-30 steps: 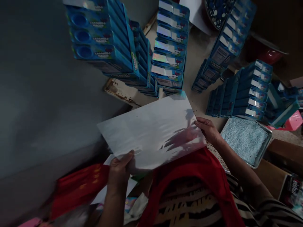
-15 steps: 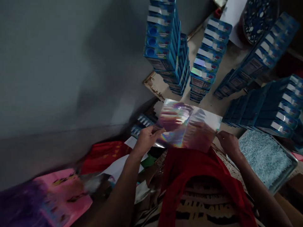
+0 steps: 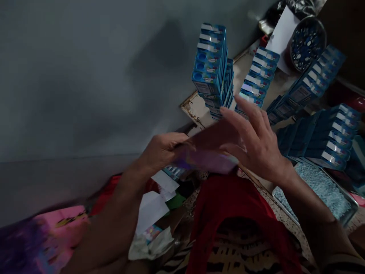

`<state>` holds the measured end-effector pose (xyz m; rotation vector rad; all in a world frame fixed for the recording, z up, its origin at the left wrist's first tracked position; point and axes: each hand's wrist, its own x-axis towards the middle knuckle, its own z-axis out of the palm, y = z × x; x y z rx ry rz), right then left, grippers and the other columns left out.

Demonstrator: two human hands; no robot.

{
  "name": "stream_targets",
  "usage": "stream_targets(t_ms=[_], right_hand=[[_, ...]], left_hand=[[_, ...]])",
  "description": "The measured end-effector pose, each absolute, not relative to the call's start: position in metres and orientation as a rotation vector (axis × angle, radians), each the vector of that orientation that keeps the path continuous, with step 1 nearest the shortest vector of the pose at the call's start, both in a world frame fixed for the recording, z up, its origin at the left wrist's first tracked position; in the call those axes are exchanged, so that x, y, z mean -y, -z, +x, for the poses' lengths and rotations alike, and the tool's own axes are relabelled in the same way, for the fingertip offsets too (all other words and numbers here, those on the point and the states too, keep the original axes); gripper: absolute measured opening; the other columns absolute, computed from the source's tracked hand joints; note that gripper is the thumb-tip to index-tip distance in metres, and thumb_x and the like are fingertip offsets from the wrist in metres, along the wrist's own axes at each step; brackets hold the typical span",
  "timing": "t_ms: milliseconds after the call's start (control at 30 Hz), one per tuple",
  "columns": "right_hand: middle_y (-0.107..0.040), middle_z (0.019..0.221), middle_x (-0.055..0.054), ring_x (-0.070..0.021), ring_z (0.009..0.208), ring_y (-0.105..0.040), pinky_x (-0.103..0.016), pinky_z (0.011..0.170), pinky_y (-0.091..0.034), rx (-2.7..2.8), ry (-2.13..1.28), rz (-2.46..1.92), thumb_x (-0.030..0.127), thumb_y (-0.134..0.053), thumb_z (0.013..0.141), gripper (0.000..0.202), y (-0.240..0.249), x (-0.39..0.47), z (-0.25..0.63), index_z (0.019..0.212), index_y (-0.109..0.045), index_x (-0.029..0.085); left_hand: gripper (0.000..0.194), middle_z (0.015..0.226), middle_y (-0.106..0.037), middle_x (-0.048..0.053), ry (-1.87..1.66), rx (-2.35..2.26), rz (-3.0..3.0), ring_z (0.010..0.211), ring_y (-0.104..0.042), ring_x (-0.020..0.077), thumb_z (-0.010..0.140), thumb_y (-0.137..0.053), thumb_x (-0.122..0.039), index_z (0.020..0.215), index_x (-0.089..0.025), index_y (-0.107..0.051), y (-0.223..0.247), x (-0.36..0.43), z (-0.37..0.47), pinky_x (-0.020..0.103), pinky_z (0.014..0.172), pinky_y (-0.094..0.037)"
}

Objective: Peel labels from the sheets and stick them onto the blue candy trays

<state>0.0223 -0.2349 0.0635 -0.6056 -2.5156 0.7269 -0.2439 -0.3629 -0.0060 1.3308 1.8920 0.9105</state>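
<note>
A shiny iridescent sheet (image 3: pixel 205 160), bent and blurred by motion, is in front of my red apron. My left hand (image 3: pixel 164 150) pinches its left end between thumb and fingers. At the sheet's right end, my right hand (image 3: pixel 253 140) has its fingers spread, with the thumb near or against the sheet; whether it touches is unclear. Beyond my hands stand tall stacks of blue printed boxes (image 3: pixel 209 78), with another row of boxes (image 3: pixel 258 72) partly hidden behind my right fingers.
A tray of pale blue shreds (image 3: pixel 322 190) lies at the right, below more stacked blue boxes (image 3: pixel 336 137). A round container (image 3: pixel 308 43) of blue and white pieces is at the back. White papers (image 3: pixel 151 209) and a pink-purple bag (image 3: pixel 59 236) lie lower left. A grey wall rises at left.
The sheet was spread flat between both hands; now it is bent and tilted. My right hand has released its edge and opened, moving up and left. The view has shifted slightly.
</note>
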Motion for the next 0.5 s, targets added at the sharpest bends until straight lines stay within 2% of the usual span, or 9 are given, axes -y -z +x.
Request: stream_targets(t_ms=[67,133,200,300,400,500], right_hand=[[-0.064,0.136,-0.009,-0.0311,0.133,-0.058,-0.049,0.108,-0.050,2.512,-0.875,-0.615,0.029,-0.060,0.101,0.040,-0.053,0.225,0.011,0.141,-0.058,0.026],[-0.071,0.114,-0.006,-0.0258,0.110,-0.067,-0.038,0.093,-0.054,2.454,-1.125,-0.686,0.026,-0.059,0.100,0.030,-0.036,0.218,0.004,0.129,-0.065,0.024],[-0.071,0.094,-0.002,-0.0201,0.086,-0.068,-0.030,0.077,-0.052,2.302,-1.375,-0.815,0.027,-0.063,0.096,0.027,-0.017,0.218,0.003,0.122,-0.065,0.023],[-0.064,0.078,0.003,-0.0150,0.068,-0.060,-0.025,0.063,-0.044,2.024,-1.658,-0.946,0.031,-0.074,0.086,0.032,0.004,0.227,0.007,0.116,-0.065,0.022],[-0.063,0.074,0.004,-0.0130,0.065,-0.057,-0.024,0.061,-0.041,1.816,-1.748,-1.019,0.035,-0.080,0.079,0.030,0.009,0.235,0.016,0.103,-0.070,0.021],[-0.062,0.069,0.004,-0.0113,0.062,-0.053,-0.025,0.059,-0.038,1.742,-1.697,-1.137,0.039,-0.085,0.074,0.031,0.004,0.237,0.029,0.096,-0.076,0.018]], left_hand=[[0.045,0.077,-0.075,0.004,-0.694,-1.653,1.550,0.074,-0.067,0.0194,0.089,-0.064,-0.061,0.077,-0.021,-0.079,-0.006,0.356,-0.250,0.028,0.074,-0.051],[0.038,0.084,-0.078,0.004,-0.528,-1.597,1.633,0.082,-0.068,0.0198,0.095,-0.059,-0.052,0.084,-0.023,-0.080,-0.016,0.349,-0.253,0.028,0.078,-0.051],[0.026,0.092,-0.079,0.004,-0.423,-1.671,1.659,0.089,-0.069,0.0213,0.091,-0.068,-0.046,0.095,-0.024,-0.081,-0.022,0.344,-0.250,0.029,0.080,-0.051],[0.037,0.104,-0.079,0.005,-0.501,-1.784,1.654,0.095,-0.070,0.0230,0.082,-0.079,-0.041,0.114,-0.023,-0.077,-0.022,0.339,-0.227,0.030,0.083,-0.053],[0.022,0.096,-0.078,0.005,-0.720,-1.822,1.578,0.088,-0.070,0.0206,0.094,-0.066,-0.038,0.101,-0.019,-0.076,-0.011,0.334,-0.195,0.030,0.080,-0.052],[0.026,0.083,-0.074,0.005,-0.814,-1.856,1.604,0.082,-0.067,0.0199,0.100,-0.057,-0.035,0.085,-0.018,-0.072,0.001,0.329,-0.175,0.032,0.081,-0.052]])
